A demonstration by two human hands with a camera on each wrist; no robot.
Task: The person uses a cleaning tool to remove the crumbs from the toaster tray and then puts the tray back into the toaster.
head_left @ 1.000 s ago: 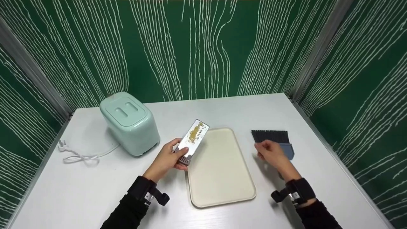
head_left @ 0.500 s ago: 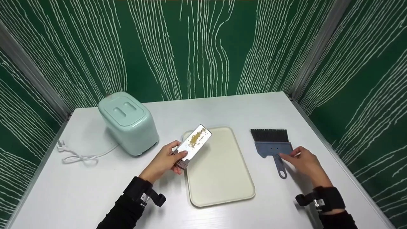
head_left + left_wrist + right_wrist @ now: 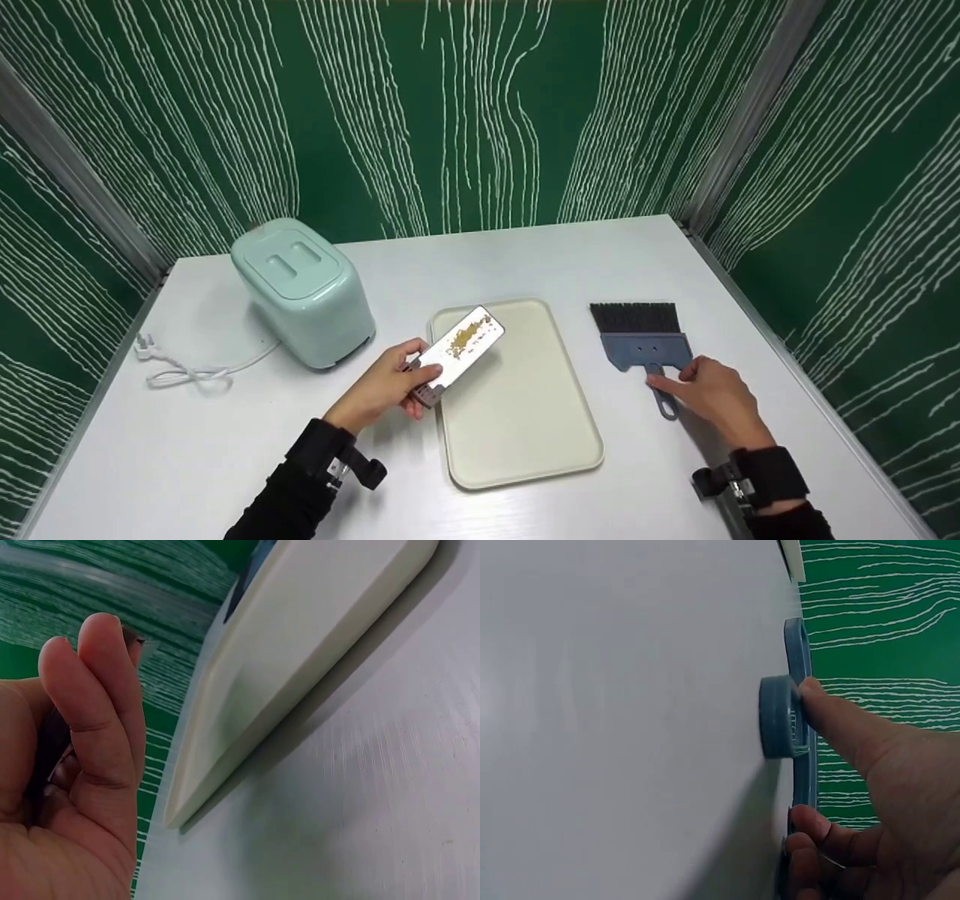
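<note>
My left hand (image 3: 386, 381) grips a narrow metal crumb tray (image 3: 454, 365) by its near end, thumb on top. Yellow-brown crumbs (image 3: 466, 337) lie along its far half. It is held above the upper left of a cream tray (image 3: 525, 420). In the left wrist view the fingers (image 3: 101, 720) hide most of the crumb tray. My right hand (image 3: 716, 394) holds a blue hand brush (image 3: 646, 349) with black bristles pointing away. Its thumb lies on the handle and its fingers curl at the head's right edge. In the right wrist view the handle (image 3: 776, 718) stands beside the thumb.
A mint-green toaster (image 3: 304, 296) stands at the back left of the white table (image 3: 247, 450). Its white cord and plug (image 3: 191, 371) lie to the left. Green walls (image 3: 480, 112) with white lines enclose the back and sides.
My right hand has moved right, off the brush's head, and now its thumb and fingers close on the brush at the handle. The crumb tray has shifted slightly right and nearer over the cream tray.
</note>
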